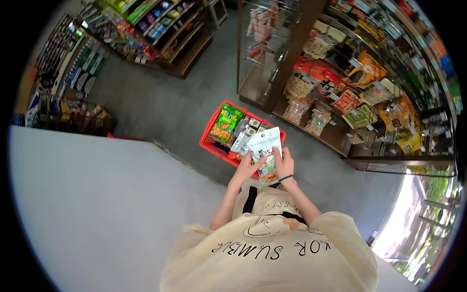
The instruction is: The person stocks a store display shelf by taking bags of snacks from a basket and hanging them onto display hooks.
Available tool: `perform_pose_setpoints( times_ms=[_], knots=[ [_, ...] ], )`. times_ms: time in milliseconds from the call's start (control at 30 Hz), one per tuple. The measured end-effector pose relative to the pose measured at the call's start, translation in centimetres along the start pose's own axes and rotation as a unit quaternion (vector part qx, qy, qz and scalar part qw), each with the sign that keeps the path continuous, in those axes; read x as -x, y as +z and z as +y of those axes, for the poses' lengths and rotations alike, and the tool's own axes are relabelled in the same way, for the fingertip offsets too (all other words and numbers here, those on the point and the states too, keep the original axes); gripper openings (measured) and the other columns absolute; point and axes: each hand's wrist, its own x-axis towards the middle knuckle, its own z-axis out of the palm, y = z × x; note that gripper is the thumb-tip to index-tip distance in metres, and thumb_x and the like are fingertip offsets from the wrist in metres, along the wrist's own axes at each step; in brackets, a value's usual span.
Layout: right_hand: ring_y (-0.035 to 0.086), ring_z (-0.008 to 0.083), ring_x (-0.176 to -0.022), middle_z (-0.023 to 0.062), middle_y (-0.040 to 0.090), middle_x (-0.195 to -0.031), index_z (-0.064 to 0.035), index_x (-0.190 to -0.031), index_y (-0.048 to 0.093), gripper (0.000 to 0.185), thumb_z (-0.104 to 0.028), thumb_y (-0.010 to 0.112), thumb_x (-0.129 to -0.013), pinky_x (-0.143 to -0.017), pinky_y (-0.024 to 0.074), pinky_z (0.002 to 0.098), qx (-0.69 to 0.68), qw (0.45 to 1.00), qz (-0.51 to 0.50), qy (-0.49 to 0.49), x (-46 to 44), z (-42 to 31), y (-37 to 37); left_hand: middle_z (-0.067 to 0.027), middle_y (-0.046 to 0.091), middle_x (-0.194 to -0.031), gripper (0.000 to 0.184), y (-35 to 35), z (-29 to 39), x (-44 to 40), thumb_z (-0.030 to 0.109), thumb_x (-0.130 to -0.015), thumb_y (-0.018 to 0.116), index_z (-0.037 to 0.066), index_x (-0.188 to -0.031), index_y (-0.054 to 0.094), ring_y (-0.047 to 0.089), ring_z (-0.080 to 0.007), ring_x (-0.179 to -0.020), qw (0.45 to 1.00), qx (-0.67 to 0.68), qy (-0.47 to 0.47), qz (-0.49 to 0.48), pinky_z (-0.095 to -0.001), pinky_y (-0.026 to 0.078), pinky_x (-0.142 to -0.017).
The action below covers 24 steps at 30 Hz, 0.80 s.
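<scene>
Both my hands hold a pale snack bag (268,178) in front of my waist, above the near side of a red shopping basket (208,144). My left hand (247,169) grips the bag's left side, with the thumb on its front. My right hand (283,164) holds the right side, fingers partly hidden behind it; a dark band circles that wrist. Inside the basket lie a green snack bag (226,122), small white-and-grey packs (251,127) and a silvery packet (240,143). The held bag covers part of the basket's contents.
A tall shelf of bagged snacks (318,117) stands at the right. Another goods shelf (165,29) is at the upper left. A large white surface (107,204) fills the lower left. Grey floor (160,102) lies between the shelves.
</scene>
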Motion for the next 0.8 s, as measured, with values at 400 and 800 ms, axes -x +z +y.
perform_pose_setpoints(
  times_ms=[400,800],
  knots=[
    [0.044,0.0101,-0.049,0.0086,0.051,-0.057,-0.0011,-0.080,0.049,0.027,-0.028,0.054,-0.081,-0.047,0.0372,0.0244,-0.186,0.968,0.165,0.046,4.4,4.8,-16.1,-0.0041,0.057,-0.086,0.032,15.8,2.5,-0.7,0.021,-0.078,0.059,-0.002,-0.100,0.051,0.051,-0.0088,-0.076,0.976,-0.079,-0.010,-0.205,-0.0245,0.043,-0.064],
    [0.053,0.0262,-0.058,0.0138,0.053,-0.065,0.0002,-0.082,0.049,0.029,-0.028,0.052,-0.081,-0.056,0.0438,0.0288,-0.146,0.965,0.211,0.052,9.8,11.4,-32.4,-0.0018,0.058,-0.072,0.027,32.6,4.8,-0.2,0.019,-0.077,0.059,-0.002,-0.092,0.055,0.049,-0.0045,-0.056,0.919,-0.135,0.051,-0.367,-0.0198,0.040,-0.045]
  ],
)
